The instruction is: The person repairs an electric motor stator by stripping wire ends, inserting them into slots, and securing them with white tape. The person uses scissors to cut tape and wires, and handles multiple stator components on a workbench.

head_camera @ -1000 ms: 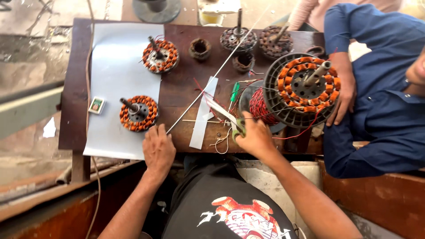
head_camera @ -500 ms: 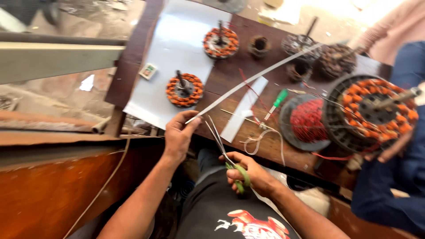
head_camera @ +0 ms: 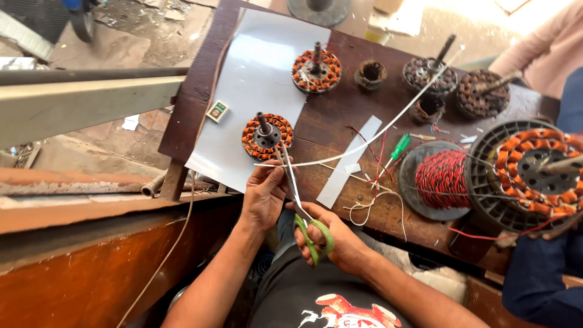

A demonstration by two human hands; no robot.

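At the left edge of the dark wooden table (head_camera: 340,109) lies a pale grey sheet (head_camera: 255,79), and on it a small green card (head_camera: 217,111) and a wound stator with orange coils (head_camera: 267,135) and a shaft standing up. A second orange stator (head_camera: 316,70) sits further back, half on the sheet.

Just in front of the near stator, the person's left hand (head_camera: 265,195) is closed in a pinch on the end of a thin white sleeve (head_camera: 364,143), which runs up and to the right across the table toward the dark stators (head_camera: 461,85) at the back. The right hand (head_camera: 336,240) is lower, near the body, and grips green-handled scissors (head_camera: 297,194); the blades point up and reach the sleeve close to the left fingers. They look nearly closed.

More to the right I see a flat white strip (head_camera: 349,161), a green screwdriver (head_camera: 398,147), loose wires, a spool of red and black wire (head_camera: 442,179), and a big black frame with orange coils (head_camera: 534,176). At the far right sits another person in a blue sleeve (head_camera: 540,273).
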